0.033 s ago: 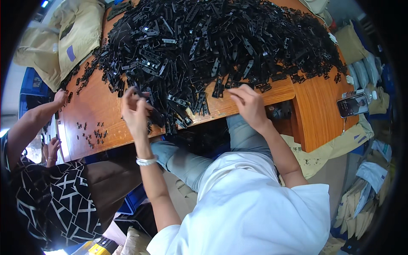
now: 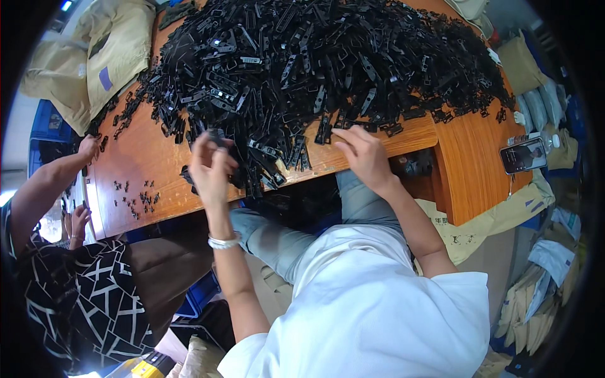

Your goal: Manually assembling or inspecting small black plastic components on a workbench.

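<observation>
black parts (image 2: 315, 57) lie heaped on the wooden table (image 2: 142, 165). step in hand, apparently: handling one dark piece (image 2: 216, 137), grasped by the left hand (image 2: 211, 170) near the front edge. right hand (image 2: 367, 157): fingers bent beside the heap; hold cannot be told. next move calls for clearance above loose parts crowding the edge. co-worker's hand (image 2: 89, 147) occupies the far left.

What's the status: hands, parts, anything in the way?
Left hand holding dark part, blurred. Right hand by near edge of black heap, grip unclear. Heap crowds tabletop ahead.
</observation>
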Action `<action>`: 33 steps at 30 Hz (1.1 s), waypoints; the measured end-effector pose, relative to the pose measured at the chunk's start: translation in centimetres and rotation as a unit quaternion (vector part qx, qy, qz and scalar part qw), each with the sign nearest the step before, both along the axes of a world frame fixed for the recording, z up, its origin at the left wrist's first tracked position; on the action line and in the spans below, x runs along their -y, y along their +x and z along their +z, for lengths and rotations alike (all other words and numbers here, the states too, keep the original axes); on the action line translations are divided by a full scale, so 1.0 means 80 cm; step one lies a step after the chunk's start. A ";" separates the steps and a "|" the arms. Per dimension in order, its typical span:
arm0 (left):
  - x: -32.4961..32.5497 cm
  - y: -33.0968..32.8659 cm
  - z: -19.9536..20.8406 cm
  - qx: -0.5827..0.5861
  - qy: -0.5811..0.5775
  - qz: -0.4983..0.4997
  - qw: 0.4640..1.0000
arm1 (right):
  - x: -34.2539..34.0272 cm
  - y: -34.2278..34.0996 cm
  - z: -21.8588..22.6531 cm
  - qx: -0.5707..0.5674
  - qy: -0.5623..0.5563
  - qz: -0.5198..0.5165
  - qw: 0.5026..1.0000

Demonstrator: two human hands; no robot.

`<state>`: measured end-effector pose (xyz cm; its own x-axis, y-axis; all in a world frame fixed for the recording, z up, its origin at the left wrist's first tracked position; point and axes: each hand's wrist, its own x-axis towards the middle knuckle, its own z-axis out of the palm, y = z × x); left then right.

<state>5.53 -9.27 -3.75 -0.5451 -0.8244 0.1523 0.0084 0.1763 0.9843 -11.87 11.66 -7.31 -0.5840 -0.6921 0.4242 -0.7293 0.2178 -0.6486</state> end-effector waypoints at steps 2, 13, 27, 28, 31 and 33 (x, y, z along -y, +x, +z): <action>-0.040 -0.010 0.005 -0.018 0.073 -0.063 0.995 | 0.018 0.005 -0.004 0.014 0.074 -0.017 0.997; -0.114 -0.024 -0.010 -0.063 0.236 -0.147 0.959 | 0.014 0.005 -0.013 0.018 0.077 -0.022 0.997; -0.137 -0.034 -0.024 -0.078 0.316 -0.168 0.931 | 0.005 -0.002 -0.024 -0.048 0.009 -0.126 0.991; -0.137 -0.033 -0.026 -0.078 0.315 -0.167 0.931 | 0.006 -0.002 -0.019 -0.048 0.008 -0.125 0.991; -0.137 -0.031 -0.029 -0.079 0.313 -0.167 0.932 | 0.014 -0.001 -0.002 -0.099 -0.047 -0.087 0.990; -0.135 -0.032 -0.028 -0.088 0.346 -0.192 0.914 | 0.022 -0.007 0.002 -0.147 0.001 -0.038 0.988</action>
<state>2.99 1.51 -5.95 -0.8315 -0.5097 -0.2208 0.1071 -0.5373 0.8366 -12.42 9.94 -7.16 -0.4857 -0.6526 0.5815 -0.8677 0.2796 -0.4109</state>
